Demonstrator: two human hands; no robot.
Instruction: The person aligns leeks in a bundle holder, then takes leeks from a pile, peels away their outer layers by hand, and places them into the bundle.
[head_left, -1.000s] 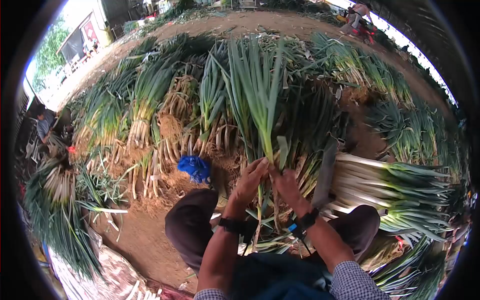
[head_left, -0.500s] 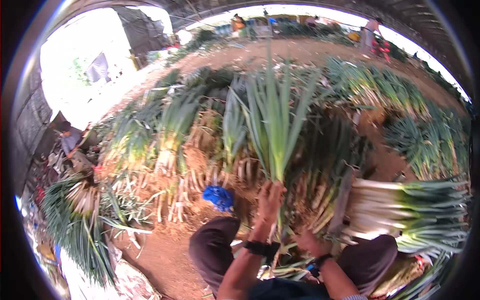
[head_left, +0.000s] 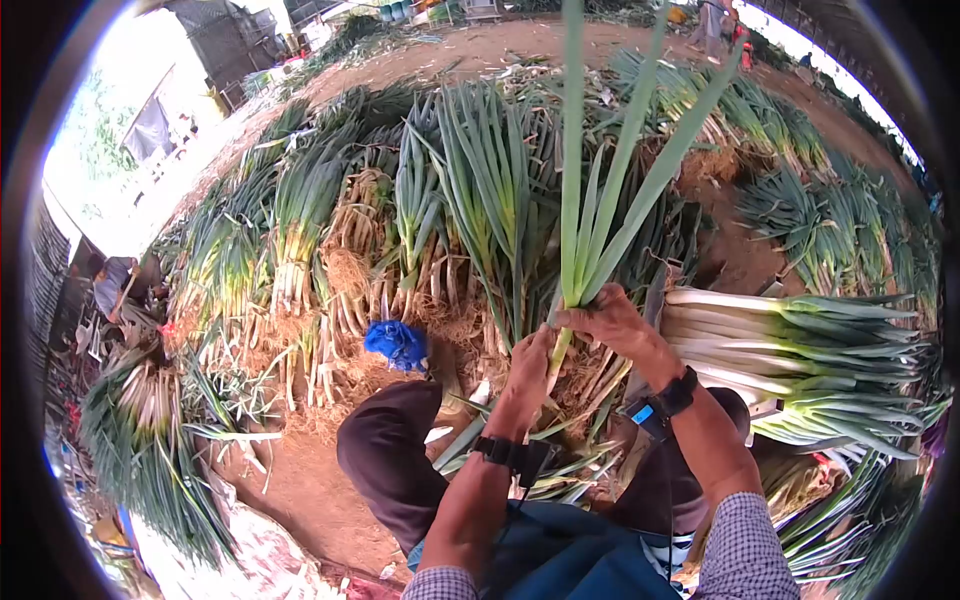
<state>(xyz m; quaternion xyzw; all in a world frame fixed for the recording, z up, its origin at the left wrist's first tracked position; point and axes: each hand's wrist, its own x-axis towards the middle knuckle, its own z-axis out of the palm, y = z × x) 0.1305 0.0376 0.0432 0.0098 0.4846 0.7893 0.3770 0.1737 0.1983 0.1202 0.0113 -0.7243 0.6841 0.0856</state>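
Note:
A leek (head_left: pixel 577 270) stands upright in front of me, its long green leaves fanning up and its pale stem pointing down. My left hand (head_left: pixel 527 372) is closed around the lower stem. Higher up, where the leaves spread, my right hand (head_left: pixel 615 324) is shut on the same leek, its fingers at the leaf base. The stem's lower end is partly hidden by my left hand. To the right lies a neat stack of leeks with clean white stems (head_left: pixel 730 345). Loose leaves and peelings (head_left: pixel 570 470) lie between my knees.
Several bundles of rooted leeks (head_left: pixel 295 240) stand in a row ahead. A blue cloth-like bundle (head_left: pixel 397 345) lies near my left knee. More leeks (head_left: pixel 165 440) lean at the left by a white sack (head_left: pixel 260 550). A person (head_left: pixel 115 285) sits at the far left.
My right hand has risen from low by my right knee and gripped the leek at the leaf base. The leek appears nearer, and the view has tilted down.

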